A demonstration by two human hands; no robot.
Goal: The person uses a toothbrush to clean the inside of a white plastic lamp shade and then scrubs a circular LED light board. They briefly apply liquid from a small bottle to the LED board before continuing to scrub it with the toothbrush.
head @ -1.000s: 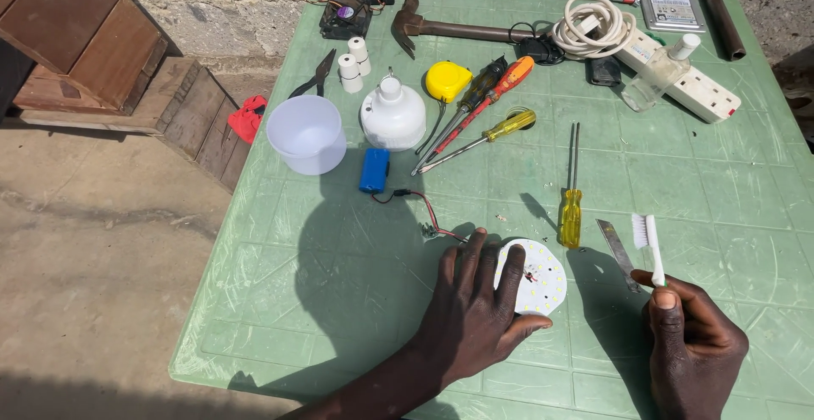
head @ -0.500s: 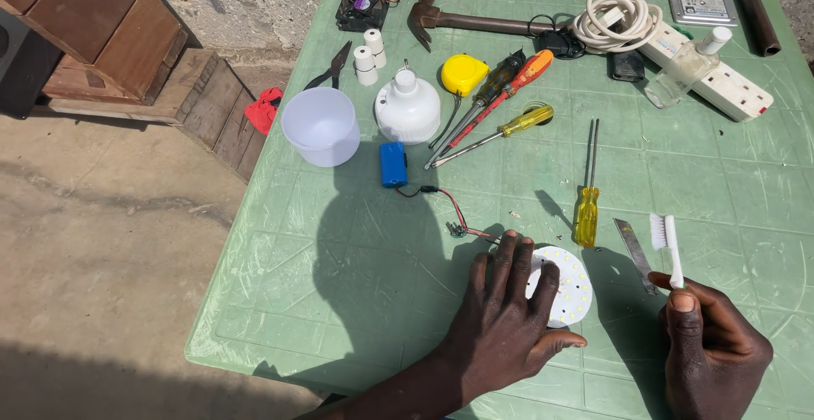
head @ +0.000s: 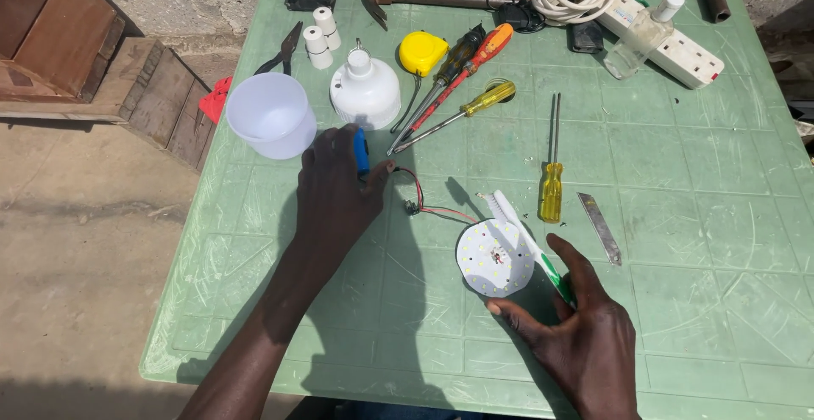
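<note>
1. Far left on the green plastic table [head: 678,183], a translucent white plastic cup [head: 270,115] stands upright near the left edge, with little spare room on that side.
2. The left hand [head: 335,187] reaches forward and closes its fingers over a small blue battery cell [head: 362,150], just below the white bulb housing [head: 365,94]; the grip looks firm, though the fingers hide most of the cell.
3. Red and black wires [head: 432,206] trail from the cell to the round white LED board [head: 496,257], which lies flat at the centre front.
4. The right hand [head: 577,335] grasps a white-and-green toothbrush [head: 521,229], bristles resting at the board's top rim, thumb steadying the board's lower edge.
5. A yellow-handled screwdriver [head: 551,178] and a bare metal blade [head: 600,228] lie just to the right.
6. Open table lies to the right and front; tools crowd the far edge.
</note>
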